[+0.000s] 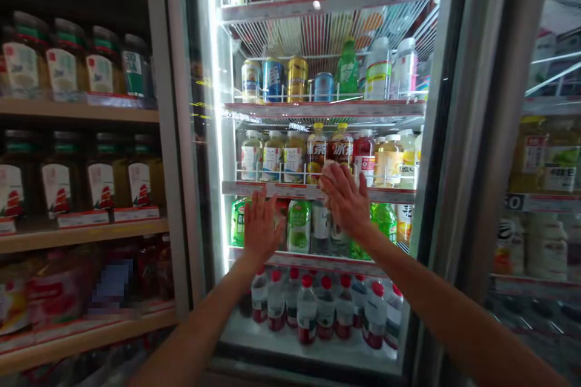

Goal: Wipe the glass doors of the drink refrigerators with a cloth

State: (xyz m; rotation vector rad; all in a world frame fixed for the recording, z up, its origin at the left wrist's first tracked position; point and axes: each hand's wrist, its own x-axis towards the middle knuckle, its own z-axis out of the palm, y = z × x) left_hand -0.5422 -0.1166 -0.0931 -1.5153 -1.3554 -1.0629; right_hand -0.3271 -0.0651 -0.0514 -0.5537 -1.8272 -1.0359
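My left hand (262, 227) is raised with its fingers spread, in front of the lower shelves of a lit drinks fridge. It looks flat against the glass door (202, 151), though the exact contact is hard to see. Further right, my right hand (349, 202) presses a crumpled pale cloth (328, 173) toward the glass at the level of the middle shelf. Much of the cloth is hidden under the fingers. Behind the hands stand iced tea bottles (317, 148) and green-labelled bottles (299, 227), partly covered by them.
Several red-capped water bottles (307, 311) stand on the fridge floor. Cans (297, 80) and bottles fill the upper shelves. At left, wooden shelves (86, 233) hold jars (58, 172). A metal door frame (472, 151) and another drinks fridge are at right.
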